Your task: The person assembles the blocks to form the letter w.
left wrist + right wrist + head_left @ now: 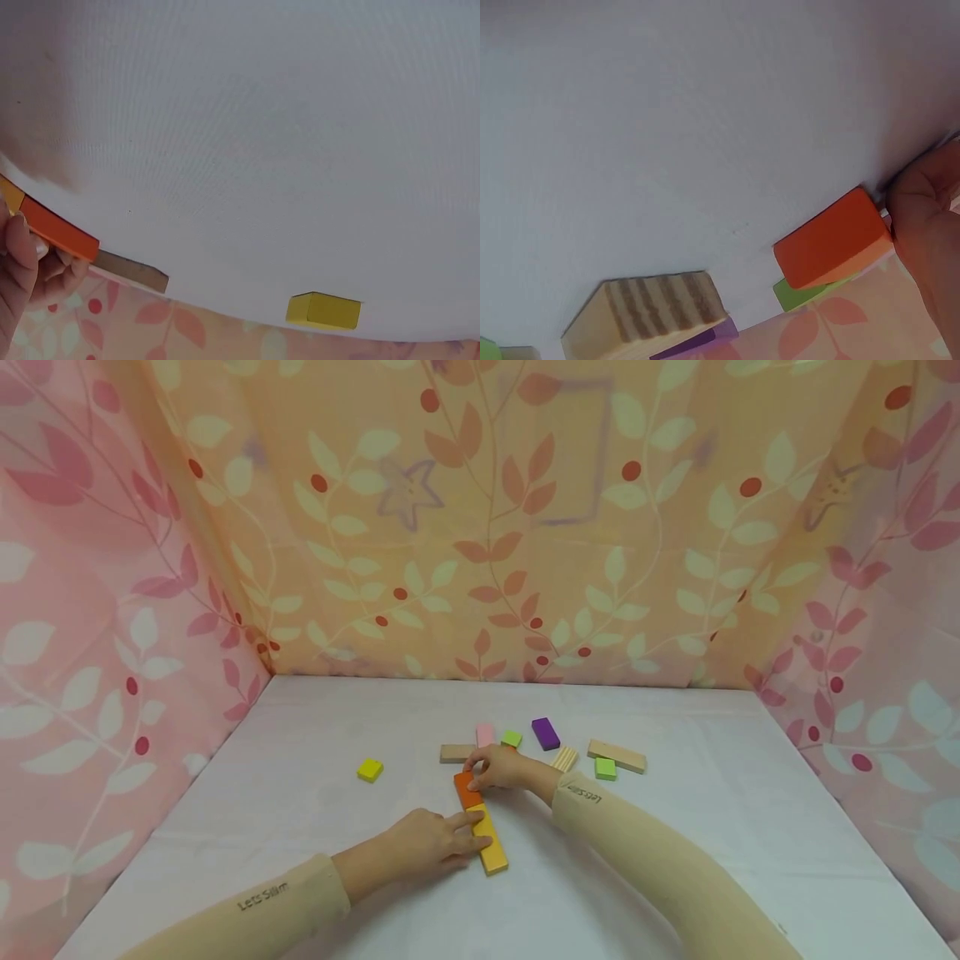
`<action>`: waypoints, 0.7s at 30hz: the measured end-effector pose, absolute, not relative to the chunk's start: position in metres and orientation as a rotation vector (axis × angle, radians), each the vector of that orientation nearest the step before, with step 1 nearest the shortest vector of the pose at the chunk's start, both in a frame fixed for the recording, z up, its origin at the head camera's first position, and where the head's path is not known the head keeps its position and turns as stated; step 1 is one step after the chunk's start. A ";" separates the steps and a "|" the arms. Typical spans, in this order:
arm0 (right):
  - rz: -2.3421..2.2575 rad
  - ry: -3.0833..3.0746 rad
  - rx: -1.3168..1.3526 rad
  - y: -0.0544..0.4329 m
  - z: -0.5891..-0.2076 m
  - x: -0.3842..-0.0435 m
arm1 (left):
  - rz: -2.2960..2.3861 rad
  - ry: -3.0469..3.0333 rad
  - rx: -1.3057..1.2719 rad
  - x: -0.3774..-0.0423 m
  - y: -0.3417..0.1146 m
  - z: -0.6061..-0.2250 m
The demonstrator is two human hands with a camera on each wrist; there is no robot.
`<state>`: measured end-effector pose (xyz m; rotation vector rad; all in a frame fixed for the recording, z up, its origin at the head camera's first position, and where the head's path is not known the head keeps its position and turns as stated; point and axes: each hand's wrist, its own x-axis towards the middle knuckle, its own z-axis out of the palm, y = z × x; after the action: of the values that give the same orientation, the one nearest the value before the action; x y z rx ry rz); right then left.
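Observation:
A long yellow block (491, 847) and an orange block (467, 789) lie end to end on the white cloth. My left hand (423, 843) comes from the left, two fingers stretched across the top of the yellow block. At the orange block's far end, my right hand (498, 768) pinches it between thumb and fingers. Just beyond, a plain wooden block (456, 753) lies crosswise, with a pink block (485, 734) behind it. In the right wrist view, a second orange block (832, 240) lies near the right hand, a green block (802, 295) behind it.
A small yellow block (370, 770) lies apart at the left. Toward the right are a purple block (546, 733), a striped wooden block (565, 759), a long plain wooden block (617, 755) and a small green block (605, 768). A floral curtain (480, 527) borders the table's back.

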<state>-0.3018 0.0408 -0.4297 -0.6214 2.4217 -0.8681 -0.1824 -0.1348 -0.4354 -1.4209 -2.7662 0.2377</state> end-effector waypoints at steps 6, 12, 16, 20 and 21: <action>-0.919 2.400 -0.623 0.044 -0.431 -0.302 | 0.226 -2.747 -1.439 -0.185 -0.136 -0.436; -1.047 2.266 -0.673 0.059 -0.435 -0.303 | 0.157 -2.808 -1.439 -0.185 -0.138 -0.437; -0.950 2.260 -0.796 0.069 -0.437 -0.301 | 0.119 -2.827 -1.393 -0.183 -0.146 -0.437; -0.797 2.291 -0.871 0.072 -0.436 -0.296 | 0.033 -2.855 -1.259 -0.183 -0.162 -0.435; -0.766 2.302 -0.878 0.071 -0.436 -0.294 | 0.004 -2.848 -1.212 -0.183 -0.167 -0.434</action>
<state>-0.2942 0.0713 -0.4360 -0.8783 2.3016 -0.7665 -0.1834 -0.1669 -0.4345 -1.2123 -2.8478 0.0041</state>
